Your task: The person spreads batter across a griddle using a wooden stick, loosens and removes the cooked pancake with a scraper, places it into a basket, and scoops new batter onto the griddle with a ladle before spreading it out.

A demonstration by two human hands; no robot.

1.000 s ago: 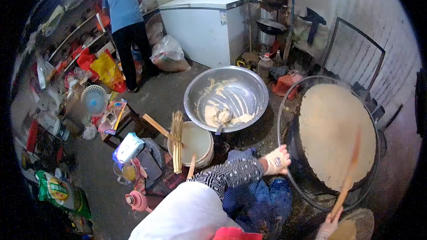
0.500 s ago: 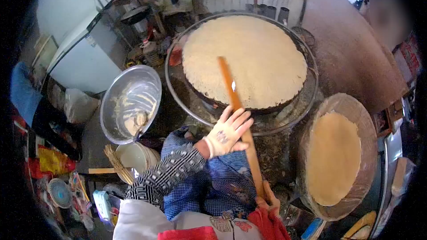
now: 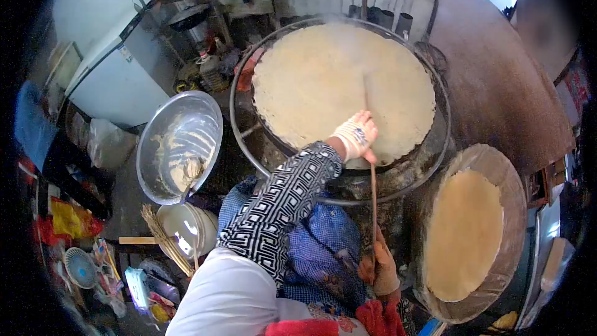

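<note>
A thin, pale round of batter covers the large round griddle, its edge lacy and uneven. My left hand, in a light glove, is closed around the middle of a long, flat wooden spatula, above the batter's near part. Lower down, near my body, my right hand grips the same spatula by its near end. The spatula is seen edge-on, and its far tip reaches toward the middle of the batter. A little steam rises at the back.
A metal ring surrounds the griddle. On the left are a metal basin with batter remains, a white bucket and a straw brush. On the right, a lined basket holds a flat tan pancake.
The spatula has turned from its broad face to its edge and swung right, reaching over the griddle. My left hand moved forward and right, its spread fingers now closed around it.
</note>
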